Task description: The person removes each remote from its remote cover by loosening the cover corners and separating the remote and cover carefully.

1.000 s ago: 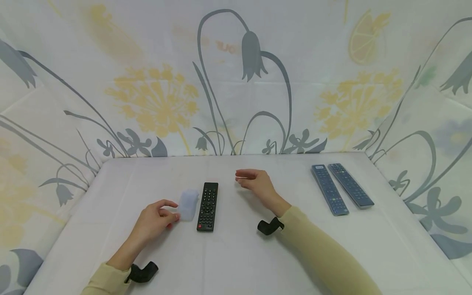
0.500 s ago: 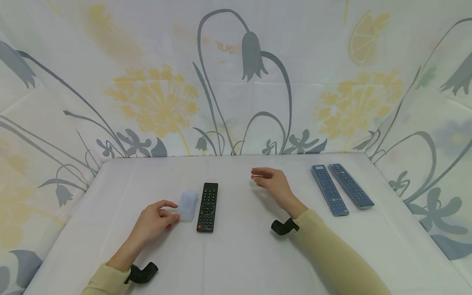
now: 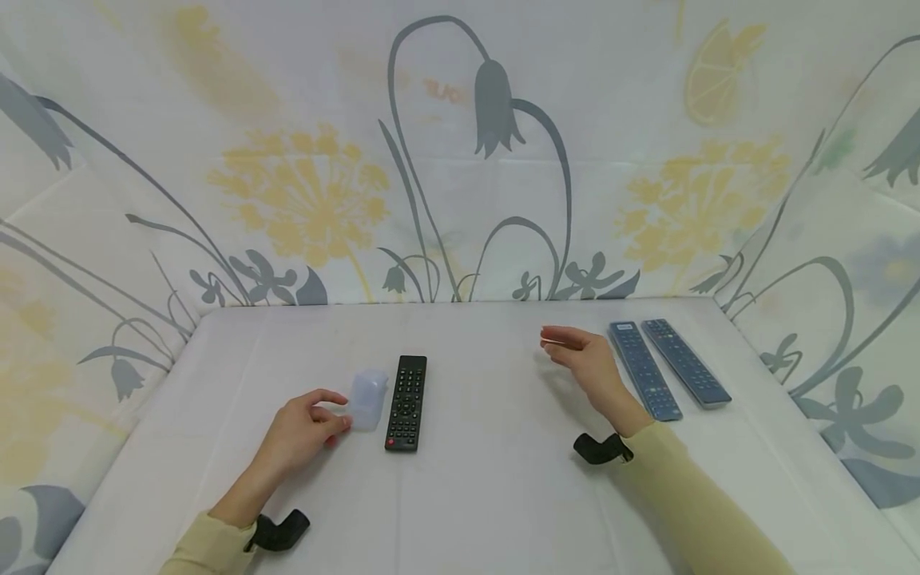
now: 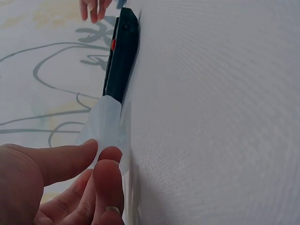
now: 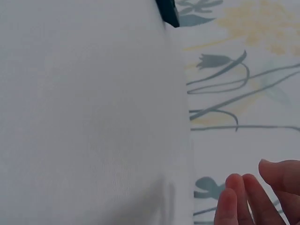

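My left hand [image 3: 303, 431] rests beside a pale, translucent piece of plastic [image 3: 368, 399], thumb and index fingertips right at its near edge. In the left wrist view, the thumb and index finger [image 4: 108, 180] stand slightly apart before the plastic [image 4: 105, 119]. Just right of it lies a black remote control [image 3: 406, 403], buttons up and red button towards me. Over the right part of the table, my right hand [image 3: 585, 363] holds nothing, its fingers loosely extended. Its fingertips [image 5: 228, 201] show at the lower right of the right wrist view.
Two bluish remote controls, one on the left [image 3: 644, 371] and one on the right [image 3: 686, 363], lie slanted side by side beyond my right hand. White cloth covers the table [image 3: 467, 503]. A flower-patterned fabric [image 3: 460, 184] stands along the back and sides.
My right hand has moved steadily to the right, away from the black remote control and close to the two bluish ones. My left hand and the plastic have stayed in place.
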`<state>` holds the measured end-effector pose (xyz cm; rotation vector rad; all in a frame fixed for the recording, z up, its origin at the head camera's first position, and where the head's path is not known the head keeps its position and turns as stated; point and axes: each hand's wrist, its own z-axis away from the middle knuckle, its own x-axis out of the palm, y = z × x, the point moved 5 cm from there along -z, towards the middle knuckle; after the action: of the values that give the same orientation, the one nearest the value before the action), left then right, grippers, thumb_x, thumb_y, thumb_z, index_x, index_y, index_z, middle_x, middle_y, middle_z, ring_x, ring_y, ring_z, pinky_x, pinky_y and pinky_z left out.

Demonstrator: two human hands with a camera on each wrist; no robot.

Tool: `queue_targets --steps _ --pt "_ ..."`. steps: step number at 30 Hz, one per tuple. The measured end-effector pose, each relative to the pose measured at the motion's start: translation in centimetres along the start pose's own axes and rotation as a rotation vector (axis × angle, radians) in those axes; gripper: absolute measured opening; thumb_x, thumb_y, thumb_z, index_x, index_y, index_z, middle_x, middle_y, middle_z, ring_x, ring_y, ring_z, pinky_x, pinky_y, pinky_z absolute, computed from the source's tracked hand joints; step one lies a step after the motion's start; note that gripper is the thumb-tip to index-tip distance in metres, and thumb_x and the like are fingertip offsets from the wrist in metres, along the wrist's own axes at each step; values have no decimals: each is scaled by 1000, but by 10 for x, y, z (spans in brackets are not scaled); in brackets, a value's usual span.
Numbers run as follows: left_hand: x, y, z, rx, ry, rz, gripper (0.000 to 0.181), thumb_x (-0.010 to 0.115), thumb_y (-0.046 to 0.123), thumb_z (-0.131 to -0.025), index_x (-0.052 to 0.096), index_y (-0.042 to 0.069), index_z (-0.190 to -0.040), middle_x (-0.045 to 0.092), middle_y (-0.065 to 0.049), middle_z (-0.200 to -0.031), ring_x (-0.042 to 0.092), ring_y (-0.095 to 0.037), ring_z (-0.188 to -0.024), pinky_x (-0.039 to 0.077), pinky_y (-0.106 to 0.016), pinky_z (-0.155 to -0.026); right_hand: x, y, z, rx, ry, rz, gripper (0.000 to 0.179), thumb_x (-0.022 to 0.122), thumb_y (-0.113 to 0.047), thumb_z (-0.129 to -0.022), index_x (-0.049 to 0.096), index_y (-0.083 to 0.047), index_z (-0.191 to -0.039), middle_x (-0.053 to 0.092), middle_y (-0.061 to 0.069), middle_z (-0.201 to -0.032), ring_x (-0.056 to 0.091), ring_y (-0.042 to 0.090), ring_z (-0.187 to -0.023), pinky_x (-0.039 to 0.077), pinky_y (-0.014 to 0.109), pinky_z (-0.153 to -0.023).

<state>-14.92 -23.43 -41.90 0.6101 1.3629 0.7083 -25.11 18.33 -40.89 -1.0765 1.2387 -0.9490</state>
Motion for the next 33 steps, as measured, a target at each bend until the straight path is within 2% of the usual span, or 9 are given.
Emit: queue_targets --steps 8,15,23,26,29,31,33 --pt "-1 -1 0 -18 3 -5 32 72 17 -90 65 3 -118 67 1 -68 57 -16 -64 41 -33 -68 -42 1 19 -10 66 93 41 65 -12 -97 58 1 -136 61 21 -133 64 -2 -103 52 29 -92" --pt "0 -2 0 -21 4 -1 31 72 17 -90 65 3 -118 67 1 -68 57 -17 -64 41 -33 -67 -75 2 37 -38 148 230 39 66 -18 -97 62 -1 -132 66 18 -124 61 -11 -95 48 12 -81" --pt "1 -3 -1 -17 2 -7 31 72 16 -90 65 3 -117 68 2 -70 58 -16 -64 42 -33 -69 -103 15 57 -37 181 359 43 65 -27 -99 62 -1 -133 64 20 -127 52 -16 -97 45 9 -80" --pt "1 -3 -1 -14 0 -5 30 72 16 -90 65 4 -117 69 2 -71 58 -16 -64 42 -33 -69 -112 20 63 -17 190 387 45 64 -29 -99 61 -2 -135 63 20 -129 55 -6 -103 44 9 -79" --pt "1 -3 -1 -15 0 2 31 72 17 -90 65 4 -117 69 2 -71 59 -16 -64 42 -33 -69 -118 23 68 4 200 436 45 63 -28 -100 60 -1 -135 62 22 -130 59 18 -115 45 10 -78" --pt "1 -3 -1 -15 0 3 31 73 17 -90 65 3 -117 69 2 -72 59 -16 -64 42 -33 -69 -120 25 71 12 196 478 45 63 -27 -99 60 -1 -135 61 23 -130 54 34 -122 49 19 -81" --pt "1 -3 -1 -12 1 1 32 73 18 -90 65 3 -117 69 2 -72 60 -15 -65 43 -33 -70 -121 26 73 20 186 503 45 65 -25 -99 59 1 -135 59 25 -132 50 44 -125 52 33 -86"
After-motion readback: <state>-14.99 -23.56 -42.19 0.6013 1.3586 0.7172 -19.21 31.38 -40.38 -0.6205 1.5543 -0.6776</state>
